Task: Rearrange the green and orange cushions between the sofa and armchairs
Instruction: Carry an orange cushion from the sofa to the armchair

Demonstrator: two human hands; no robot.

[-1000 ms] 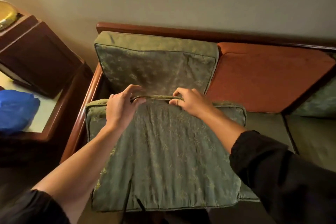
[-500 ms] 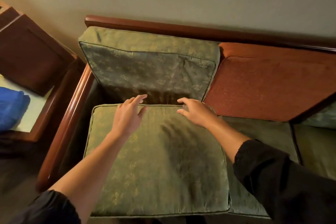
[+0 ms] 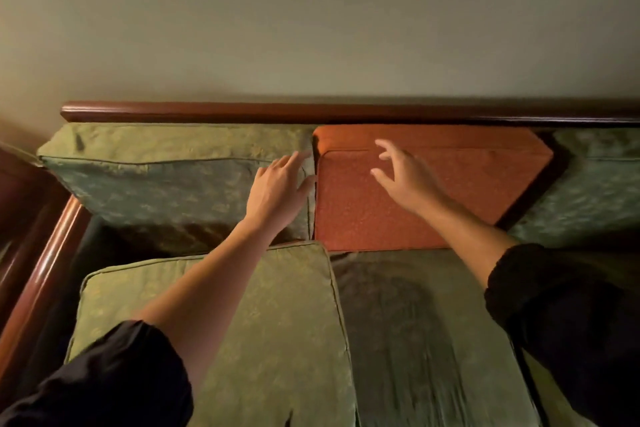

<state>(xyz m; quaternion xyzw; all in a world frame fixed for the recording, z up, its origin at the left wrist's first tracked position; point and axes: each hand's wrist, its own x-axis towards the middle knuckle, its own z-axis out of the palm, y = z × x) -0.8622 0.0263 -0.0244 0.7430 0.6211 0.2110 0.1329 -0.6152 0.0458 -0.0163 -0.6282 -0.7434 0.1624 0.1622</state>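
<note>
An orange back cushion (image 3: 426,208) leans against the sofa's wooden back rail (image 3: 311,112), between a green back cushion (image 3: 166,191) on the left and another green back cushion (image 3: 588,198) on the right. My left hand (image 3: 277,191) is open at the seam between the left green cushion and the orange one, fingers touching the green edge. My right hand (image 3: 405,177) hovers open over the orange cushion's upper left part. A green seat cushion (image 3: 277,329) lies flat below my left arm, with a darker green seat cushion (image 3: 426,340) beside it.
The sofa's wooden left armrest (image 3: 41,281) runs down the left edge. A plain wall (image 3: 311,17) stands directly behind the sofa. Black sleeves cover both my upper forearms.
Both hands have left the green seat cushion, which now lies flat, and have risen to the back cushions. The view has shifted right and up.
</note>
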